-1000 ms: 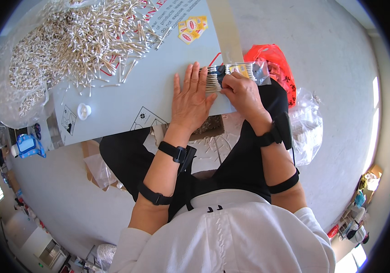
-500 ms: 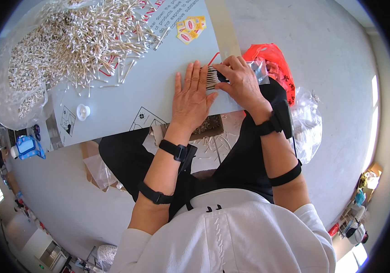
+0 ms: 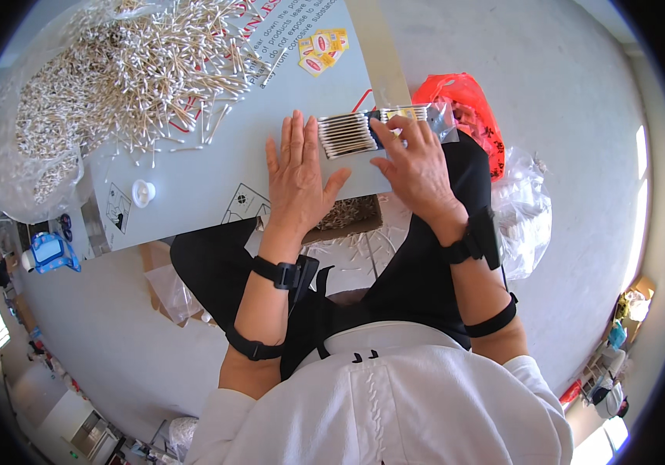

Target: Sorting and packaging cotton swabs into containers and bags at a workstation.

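Observation:
A flat row of cotton swabs (image 3: 346, 135) lies on the grey tabletop, its right end against a dark piece beside my right fingertips. From there a clear plastic bag (image 3: 442, 118) with a yellow label (image 3: 404, 113) stretches to the right; whether the swabs are partly inside it I cannot tell. My left hand (image 3: 298, 182) rests flat on the table just left of the swabs, fingers out and thumb apart. Over the dark piece, my right hand (image 3: 419, 169) has its index finger and thumb spread, fingertips touching or just above it.
A big heap of loose cotton swabs (image 3: 138, 70) spills from a clear bag at the far left. Small yellow labels (image 3: 322, 51) lie at the back. A white round cap (image 3: 143, 193) sits near the left. Beyond the right edge hangs a red plastic bag (image 3: 468, 116).
My left hand has slid left off the swabs, uncovering the row, which now lies further left. My right hand has loosened its grasp, and the yellow label is now visible.

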Motion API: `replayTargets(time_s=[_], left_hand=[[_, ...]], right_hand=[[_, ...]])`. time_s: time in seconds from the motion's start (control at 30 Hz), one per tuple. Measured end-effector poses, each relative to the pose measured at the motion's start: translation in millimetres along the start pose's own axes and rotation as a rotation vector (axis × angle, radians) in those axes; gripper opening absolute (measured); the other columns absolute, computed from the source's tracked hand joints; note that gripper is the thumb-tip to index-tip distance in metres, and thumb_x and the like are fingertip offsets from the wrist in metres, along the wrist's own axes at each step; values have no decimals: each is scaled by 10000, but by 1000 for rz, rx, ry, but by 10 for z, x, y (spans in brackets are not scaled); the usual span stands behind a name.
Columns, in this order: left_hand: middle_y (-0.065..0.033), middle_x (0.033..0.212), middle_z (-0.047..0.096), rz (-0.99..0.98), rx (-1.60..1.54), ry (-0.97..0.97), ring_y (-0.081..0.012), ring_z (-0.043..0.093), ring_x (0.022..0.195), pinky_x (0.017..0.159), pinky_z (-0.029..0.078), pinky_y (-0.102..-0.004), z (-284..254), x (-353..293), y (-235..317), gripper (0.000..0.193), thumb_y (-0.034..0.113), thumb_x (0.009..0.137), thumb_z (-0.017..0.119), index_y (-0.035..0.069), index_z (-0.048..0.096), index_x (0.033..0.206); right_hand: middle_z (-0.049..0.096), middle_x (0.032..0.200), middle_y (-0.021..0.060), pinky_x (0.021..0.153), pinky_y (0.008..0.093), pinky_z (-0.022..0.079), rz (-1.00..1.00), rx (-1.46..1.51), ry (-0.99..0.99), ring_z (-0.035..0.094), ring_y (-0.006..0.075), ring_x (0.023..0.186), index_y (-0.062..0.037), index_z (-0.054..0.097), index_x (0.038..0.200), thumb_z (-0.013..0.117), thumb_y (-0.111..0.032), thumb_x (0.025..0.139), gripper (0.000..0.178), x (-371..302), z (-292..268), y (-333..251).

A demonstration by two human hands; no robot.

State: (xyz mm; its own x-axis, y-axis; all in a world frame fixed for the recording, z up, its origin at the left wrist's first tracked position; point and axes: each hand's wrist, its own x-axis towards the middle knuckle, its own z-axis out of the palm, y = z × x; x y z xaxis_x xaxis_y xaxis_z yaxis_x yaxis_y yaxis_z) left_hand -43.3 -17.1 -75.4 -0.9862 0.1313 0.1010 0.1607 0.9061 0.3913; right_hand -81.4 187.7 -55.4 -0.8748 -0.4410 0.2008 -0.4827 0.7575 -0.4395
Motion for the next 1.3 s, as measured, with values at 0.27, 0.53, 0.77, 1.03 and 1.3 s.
replayTargets(time_s=[0.27,0.53,0.77,1.03,1.3], left_hand=[[-178,1581,171,10,124,-106,-331,161,1467,1149,117,-582,103,-176,89,883,539,882,558,36,205,1515],[-192,1582,157,-82,117,-40,-332,133,1474,1151,99,-583,111,-113,42,867,542,909,518,1,199,1507],[-207,1579,148,-66,150,-62,-341,117,1475,1152,87,-584,189,-72,92,876,525,904,537,-16,195,1501],[-194,1578,172,-42,116,-6,-326,142,1473,1155,99,-573,111,98,74,842,490,902,562,7,217,1500],[-174,1572,215,33,67,-53,-299,177,1468,1163,102,-551,224,147,185,823,513,896,546,23,258,1491]], right_hand=[[461,1210,124,947,437,405,-1,-102,-67,472,310,1118,-110,470,1376,748,-291,765,695,-139,169,-132],[443,1224,130,960,433,391,70,-150,-50,457,308,1131,-33,442,1370,736,-331,771,731,-126,183,-109],[441,1223,132,960,432,392,69,-144,-85,458,306,1111,-5,459,1337,729,-338,778,705,-125,234,-139],[552,1011,135,784,405,477,29,86,207,553,327,927,-22,593,1118,715,-142,773,385,-53,186,50],[583,858,86,726,380,482,93,256,136,587,292,875,-44,640,838,682,-55,770,80,312,175,180]])
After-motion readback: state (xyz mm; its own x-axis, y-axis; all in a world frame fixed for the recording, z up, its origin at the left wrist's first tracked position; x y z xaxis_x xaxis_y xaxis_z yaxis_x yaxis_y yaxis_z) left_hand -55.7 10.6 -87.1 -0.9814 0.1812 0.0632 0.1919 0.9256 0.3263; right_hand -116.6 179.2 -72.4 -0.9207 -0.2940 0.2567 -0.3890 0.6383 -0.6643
